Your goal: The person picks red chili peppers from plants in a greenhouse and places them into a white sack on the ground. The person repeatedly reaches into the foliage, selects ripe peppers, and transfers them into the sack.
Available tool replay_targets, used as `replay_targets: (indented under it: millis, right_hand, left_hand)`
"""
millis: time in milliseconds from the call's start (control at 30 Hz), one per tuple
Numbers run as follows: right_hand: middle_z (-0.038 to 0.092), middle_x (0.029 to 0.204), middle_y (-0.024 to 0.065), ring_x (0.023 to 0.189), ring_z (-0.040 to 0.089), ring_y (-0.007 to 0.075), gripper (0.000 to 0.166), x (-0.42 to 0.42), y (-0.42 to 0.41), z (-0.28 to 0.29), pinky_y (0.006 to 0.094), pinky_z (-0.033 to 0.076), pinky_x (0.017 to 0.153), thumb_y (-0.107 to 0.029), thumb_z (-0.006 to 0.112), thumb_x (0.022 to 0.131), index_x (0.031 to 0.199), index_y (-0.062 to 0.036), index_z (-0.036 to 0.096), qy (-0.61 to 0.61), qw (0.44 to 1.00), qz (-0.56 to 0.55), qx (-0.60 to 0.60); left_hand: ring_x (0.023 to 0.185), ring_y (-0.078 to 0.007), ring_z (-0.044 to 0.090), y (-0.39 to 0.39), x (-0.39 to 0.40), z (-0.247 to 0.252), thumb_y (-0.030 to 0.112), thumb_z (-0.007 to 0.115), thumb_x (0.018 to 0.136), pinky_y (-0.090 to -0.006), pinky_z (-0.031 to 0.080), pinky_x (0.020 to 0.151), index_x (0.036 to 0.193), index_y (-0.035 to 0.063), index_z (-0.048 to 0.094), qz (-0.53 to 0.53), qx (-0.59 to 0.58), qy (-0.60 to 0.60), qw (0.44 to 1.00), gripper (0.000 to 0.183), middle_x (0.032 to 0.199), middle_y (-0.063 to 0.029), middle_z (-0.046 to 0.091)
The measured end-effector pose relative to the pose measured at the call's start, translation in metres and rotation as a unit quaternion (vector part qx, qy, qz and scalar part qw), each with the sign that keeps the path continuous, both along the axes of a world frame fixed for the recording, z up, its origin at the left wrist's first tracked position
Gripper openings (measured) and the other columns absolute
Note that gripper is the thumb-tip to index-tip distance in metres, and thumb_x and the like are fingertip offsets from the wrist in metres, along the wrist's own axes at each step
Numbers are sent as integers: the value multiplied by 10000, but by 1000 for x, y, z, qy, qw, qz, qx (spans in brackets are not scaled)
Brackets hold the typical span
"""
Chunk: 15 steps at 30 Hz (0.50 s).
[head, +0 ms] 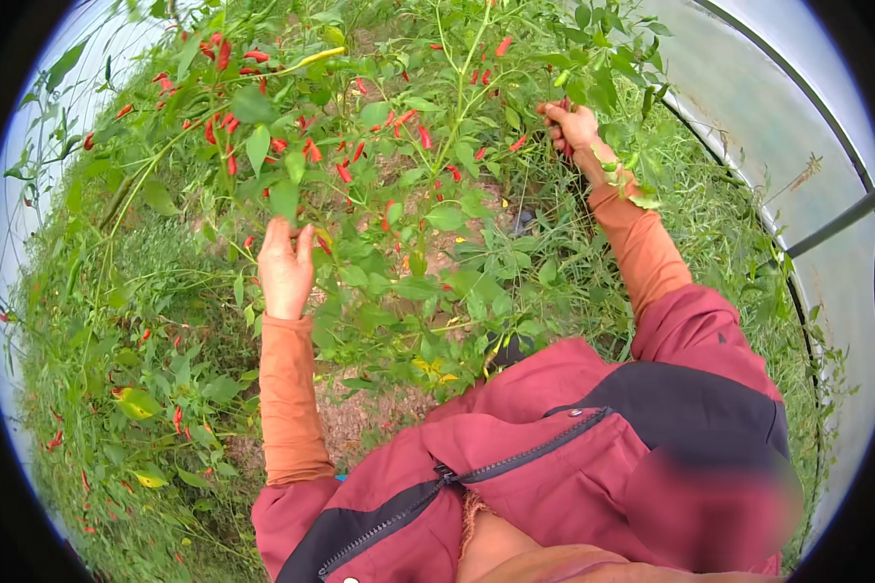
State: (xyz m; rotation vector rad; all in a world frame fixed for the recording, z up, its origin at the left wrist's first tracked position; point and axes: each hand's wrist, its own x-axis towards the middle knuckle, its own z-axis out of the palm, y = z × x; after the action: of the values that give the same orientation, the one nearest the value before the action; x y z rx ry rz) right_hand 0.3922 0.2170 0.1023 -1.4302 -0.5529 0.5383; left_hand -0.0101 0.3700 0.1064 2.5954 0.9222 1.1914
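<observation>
My left hand (pixel 286 273) reaches up into a chilli pepper plant, fingertips at a green leaf (pixel 284 200) that partly covers them. Whether those fingers pinch a stem or a pepper is hidden. A red chilli (pixel 324 245) hangs just right of the thumb. Farther right, my right hand (pixel 574 130) is closed around dark red chilli peppers (pixel 567 150), which stick out above and below the fingers. Between the two hands, many ripe chillies hang on green branches, among them a bright red one (pixel 425 137).
A plastic greenhouse wall (pixel 758 124) curves along the right, with a grey pipe (pixel 838 220) across it. Dense grass (pixel 693 175) grows beside it. More chilli plants (pixel 182 386) fill the left side. Bare soil (pixel 357 415) shows near my maroon jacket (pixel 525 437).
</observation>
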Motion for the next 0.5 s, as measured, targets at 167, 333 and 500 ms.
replay_targets:
  millis: [167,333,500]
  right_hand:
    - [482,604,-29,422,346,46,152,31,0,9,202,271,356,-209,493,815,784,-69,543,-76,991,63,-88]
    - [487,630,-25,441,349,43,170,58,18,-7,205,273,366,-230,507,816,757,-72,526,-122,972,165,-117]
    - [481,584,-28,410,338,41,147,80,50,-62,198,253,361,-211,539,800,744,-76,533,-83,947,245,-192]
  left_hand:
    - [734,-156,560,8,-3,-4,115,530,820,-267,452,634,1040,35,521,8,-44,-26,999,234,911,-87,560]
    - [766,-125,557,7,3,1,135,522,832,-235,433,645,1029,44,535,49,-32,10,998,217,869,-68,573]
    - [737,-128,579,-5,2,-1,113,490,847,-251,447,647,959,10,555,83,-120,-74,987,165,912,-86,586]
